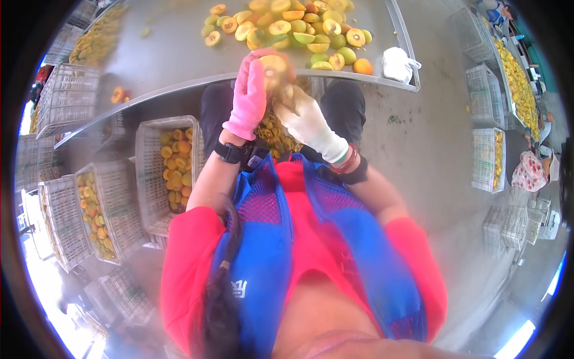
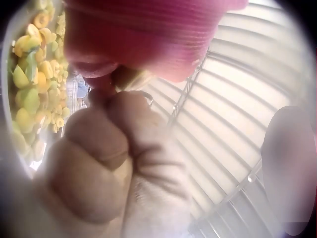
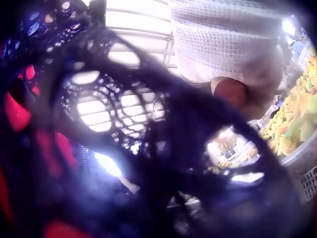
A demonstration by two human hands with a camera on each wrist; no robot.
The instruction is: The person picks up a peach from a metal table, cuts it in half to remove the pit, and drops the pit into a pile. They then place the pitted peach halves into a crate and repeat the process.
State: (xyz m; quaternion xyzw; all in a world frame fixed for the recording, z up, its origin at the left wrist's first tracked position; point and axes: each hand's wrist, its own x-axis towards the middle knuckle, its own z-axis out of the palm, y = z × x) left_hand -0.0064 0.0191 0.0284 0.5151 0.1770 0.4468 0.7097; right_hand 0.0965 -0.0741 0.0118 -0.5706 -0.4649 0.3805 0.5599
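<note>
In the head view, my left hand (image 1: 248, 99), in a pink glove, holds a halved yellow peach (image 1: 274, 70) with its cut face showing. My right hand (image 1: 308, 122), in a white glove, is close against the fruit's right side. The left wrist view shows the right hand's fingers (image 2: 89, 168) tightly curled, and a thin curved metal edge (image 2: 149, 97) sticks out by the index finger; the rest of that small tool is hidden in the grip. A sliver of the peach (image 2: 131, 79) appears between both gloves. Dark mesh cloth covers much of the right wrist view.
Cut and whole peaches (image 1: 299, 27) are piled on the metal table (image 1: 179, 42), beside a white plastic bag (image 1: 399, 64). A crate (image 1: 149, 179) of peach halves stands at my left, with more crates (image 1: 113, 209) beyond. Peach pieces (image 1: 278, 137) lie below my hands between the knees.
</note>
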